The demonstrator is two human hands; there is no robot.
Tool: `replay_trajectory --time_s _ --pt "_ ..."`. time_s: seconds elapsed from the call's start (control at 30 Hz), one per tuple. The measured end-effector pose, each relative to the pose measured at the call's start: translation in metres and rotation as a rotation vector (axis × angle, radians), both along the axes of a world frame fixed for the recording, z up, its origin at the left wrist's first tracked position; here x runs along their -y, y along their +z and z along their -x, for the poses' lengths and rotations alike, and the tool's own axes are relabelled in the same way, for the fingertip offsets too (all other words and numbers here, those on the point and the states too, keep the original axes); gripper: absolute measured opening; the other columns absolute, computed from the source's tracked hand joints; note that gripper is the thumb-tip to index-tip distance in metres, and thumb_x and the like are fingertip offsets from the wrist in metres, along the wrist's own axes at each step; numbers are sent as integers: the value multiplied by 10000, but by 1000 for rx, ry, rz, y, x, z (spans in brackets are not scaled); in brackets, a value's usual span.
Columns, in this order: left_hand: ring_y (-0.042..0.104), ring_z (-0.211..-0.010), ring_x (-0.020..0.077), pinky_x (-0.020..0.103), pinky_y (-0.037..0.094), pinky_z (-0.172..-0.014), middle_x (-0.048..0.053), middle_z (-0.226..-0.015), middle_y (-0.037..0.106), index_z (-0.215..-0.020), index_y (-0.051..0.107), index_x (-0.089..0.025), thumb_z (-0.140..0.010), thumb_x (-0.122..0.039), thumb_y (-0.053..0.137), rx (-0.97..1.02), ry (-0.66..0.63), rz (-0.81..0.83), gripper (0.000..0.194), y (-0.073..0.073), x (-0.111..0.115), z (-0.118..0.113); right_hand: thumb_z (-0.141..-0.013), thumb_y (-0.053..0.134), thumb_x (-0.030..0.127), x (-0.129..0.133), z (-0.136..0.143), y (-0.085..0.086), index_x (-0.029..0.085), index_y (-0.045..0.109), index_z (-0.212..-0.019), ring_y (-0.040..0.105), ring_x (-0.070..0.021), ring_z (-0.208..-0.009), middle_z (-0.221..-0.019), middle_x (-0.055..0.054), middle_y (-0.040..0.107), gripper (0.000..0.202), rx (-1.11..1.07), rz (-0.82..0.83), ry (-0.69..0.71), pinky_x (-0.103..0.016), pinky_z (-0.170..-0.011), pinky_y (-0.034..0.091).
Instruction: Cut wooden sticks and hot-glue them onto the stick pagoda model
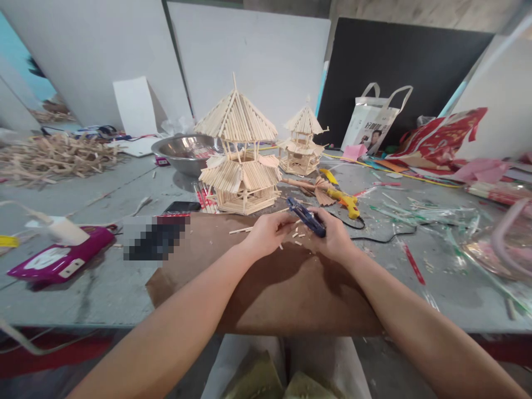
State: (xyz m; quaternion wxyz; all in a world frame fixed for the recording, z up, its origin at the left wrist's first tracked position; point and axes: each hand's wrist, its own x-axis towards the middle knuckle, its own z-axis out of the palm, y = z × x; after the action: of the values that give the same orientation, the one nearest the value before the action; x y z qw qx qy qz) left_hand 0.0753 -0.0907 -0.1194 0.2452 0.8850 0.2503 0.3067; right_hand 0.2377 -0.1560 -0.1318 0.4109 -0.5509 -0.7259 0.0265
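Note:
My right hand [332, 235] is wrapped round a pair of dark blue pliers [306, 217], whose head points up and to the left. Close beside it, my left hand [270, 233] has its fingers pinched together on a thin wooden stick [298, 222]; only a short pale end shows near the pliers. Several short cut bits of stick [297, 235] lie below the hands on a brown board [266, 293]. Just behind the hands stands a two-tiered pavilion model [245, 180] built of thin wooden sticks.
A smaller stick pavilion [303, 141] stands behind, near a yellow glue gun [347, 203] with a black cord. A metal bowl [178, 158] and a stick pile [58, 158] are at left, with a purple power strip [66, 257]. Clear plastic wrapping [440, 227] lies at right.

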Motion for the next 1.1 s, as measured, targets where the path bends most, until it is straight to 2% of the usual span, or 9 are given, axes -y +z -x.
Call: replay_trajectory --time_s 0.17,0.33,0.47,0.6,0.8,0.97,1.1 --pt "501 -595 96 193 391 -560 -5 -617 572 -730 607 -134 -759 -198 456 164 42 11 166 4 1 1 -579 485 127 -3 -5 -1 184 395 -1093 498 -238 -946 -1043 -101 525 525 95 -13 -44 -365 -792 407" --pt "528 -647 110 205 407 -585 16 -658 590 -811 621 -135 -768 -208 458 230 23 19 184 6 2 2 -574 486 137 -6 -7 -2 173 382 -1102 476 -254 -969 -1054 -114 510 540 138 24 -82 -387 -802 401" --pt "498 -557 91 196 399 -527 -1 -599 554 -849 626 -157 -790 -242 424 250 5 18 226 2 -1 2 -585 490 151 -5 -7 -1 169 385 -1102 466 -257 -978 -1063 -118 506 528 169 22 -86 -391 -826 387" --pt "425 -445 73 194 366 -453 -24 -511 476 -840 617 -158 -796 -311 411 288 20 109 260 0 -3 1 -584 496 153 -4 -7 1 162 390 -1103 461 -257 -984 -1060 -120 509 530 177 7 -101 -382 -835 384" --pt "415 -412 64 186 342 -439 -42 -444 442 -733 582 -154 -777 -374 450 391 31 254 260 6 1 0 -600 489 161 -4 -8 1 146 398 -1105 480 -258 -946 -1059 -123 518 513 185 -8 -180 -382 -809 393" --pt "404 -397 57 178 327 -428 -49 -410 420 -617 536 -150 -763 -389 464 381 26 289 289 4 1 -2 -600 494 170 -4 -7 1 141 412 -1087 482 -258 -937 -1034 -127 531 495 224 2 -171 -382 -796 394" --pt "410 -394 59 180 330 -418 -48 -429 428 -635 537 -156 -759 -400 460 388 5 304 284 0 0 -3 -593 487 164 -3 -5 0 150 417 -1074 486 -250 -938 -1026 -117 536 486 248 -20 -174 -367 -792 393"
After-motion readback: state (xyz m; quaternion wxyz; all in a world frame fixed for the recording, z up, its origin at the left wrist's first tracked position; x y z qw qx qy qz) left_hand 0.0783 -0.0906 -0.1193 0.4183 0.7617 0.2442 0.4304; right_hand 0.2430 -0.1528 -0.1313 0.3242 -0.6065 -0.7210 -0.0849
